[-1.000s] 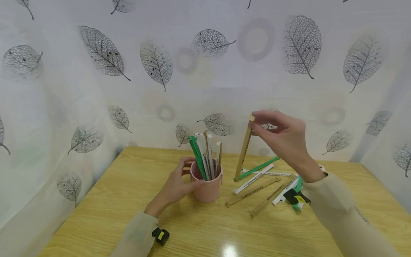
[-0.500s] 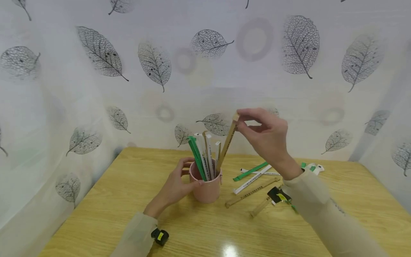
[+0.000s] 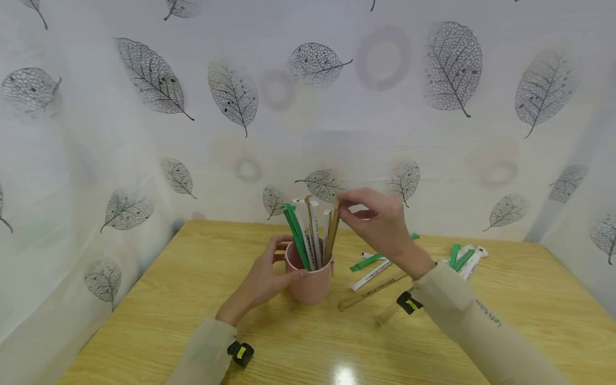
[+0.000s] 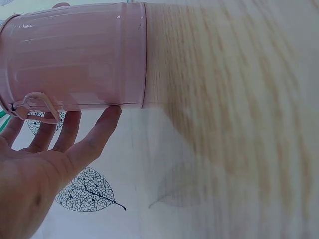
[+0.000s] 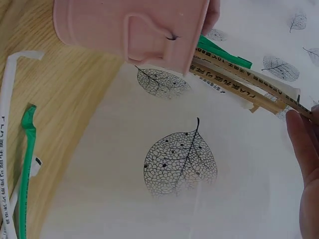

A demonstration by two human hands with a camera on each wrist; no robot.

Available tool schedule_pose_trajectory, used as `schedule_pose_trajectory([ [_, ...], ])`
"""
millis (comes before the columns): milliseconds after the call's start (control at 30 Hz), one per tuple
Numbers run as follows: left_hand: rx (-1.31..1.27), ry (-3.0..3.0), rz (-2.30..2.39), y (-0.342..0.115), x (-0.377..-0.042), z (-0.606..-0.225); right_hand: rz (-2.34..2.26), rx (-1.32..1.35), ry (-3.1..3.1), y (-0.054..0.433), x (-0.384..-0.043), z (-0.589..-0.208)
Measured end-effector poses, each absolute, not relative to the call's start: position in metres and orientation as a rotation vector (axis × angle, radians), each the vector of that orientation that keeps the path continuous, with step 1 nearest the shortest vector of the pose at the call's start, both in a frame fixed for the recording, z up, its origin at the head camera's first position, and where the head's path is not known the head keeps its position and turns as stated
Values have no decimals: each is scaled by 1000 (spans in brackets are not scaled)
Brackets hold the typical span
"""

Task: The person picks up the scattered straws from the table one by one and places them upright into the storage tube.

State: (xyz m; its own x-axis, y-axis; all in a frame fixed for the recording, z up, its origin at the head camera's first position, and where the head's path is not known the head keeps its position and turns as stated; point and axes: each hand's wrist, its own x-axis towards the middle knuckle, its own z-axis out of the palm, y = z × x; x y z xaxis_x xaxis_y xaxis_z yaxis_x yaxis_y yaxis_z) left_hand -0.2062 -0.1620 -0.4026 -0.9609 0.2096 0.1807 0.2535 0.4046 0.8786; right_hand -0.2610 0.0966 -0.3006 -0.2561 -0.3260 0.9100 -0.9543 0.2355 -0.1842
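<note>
A small pink bucket (image 3: 310, 289) stands on the table, holding several paper-wrapped drinking straws (image 3: 297, 232) in green, white and brown. My left hand (image 3: 262, 280) holds the bucket from the left, thumb at the front rim and fingers behind. In the left wrist view its fingertips touch the bucket wall (image 4: 84, 59) near the handle. My right hand (image 3: 377, 219) pinches the top of a brown-wrapped straw (image 3: 331, 235) between thumb and forefinger. That straw's lower end is inside the bucket at the right side, as the right wrist view also shows, and is hidden by the wall.
Right of the bucket lie loose wrapped straws: a green one (image 3: 368, 261), a white one (image 3: 369, 276) and brown ones (image 3: 366, 295), partly under the right forearm. More green and white straws (image 3: 464, 259) lie farther right. A leaf-patterned curtain (image 3: 327, 128) hangs behind the table.
My right hand has moved left and then down, bringing the brown straw from above the loose pile into the bucket. The left hand and bucket have stayed in place.
</note>
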Motion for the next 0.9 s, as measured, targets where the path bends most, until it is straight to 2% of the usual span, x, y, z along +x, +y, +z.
schedule_pose_trajectory([
  [467, -440, -2627, -1567, -159, -208, -401, 1151, 1264, -1927, 100, -262, -333],
  [900, -456, -2614, -1592, -159, -208, -401, 1113, 1293, -1885, 100, -258, -332],
])
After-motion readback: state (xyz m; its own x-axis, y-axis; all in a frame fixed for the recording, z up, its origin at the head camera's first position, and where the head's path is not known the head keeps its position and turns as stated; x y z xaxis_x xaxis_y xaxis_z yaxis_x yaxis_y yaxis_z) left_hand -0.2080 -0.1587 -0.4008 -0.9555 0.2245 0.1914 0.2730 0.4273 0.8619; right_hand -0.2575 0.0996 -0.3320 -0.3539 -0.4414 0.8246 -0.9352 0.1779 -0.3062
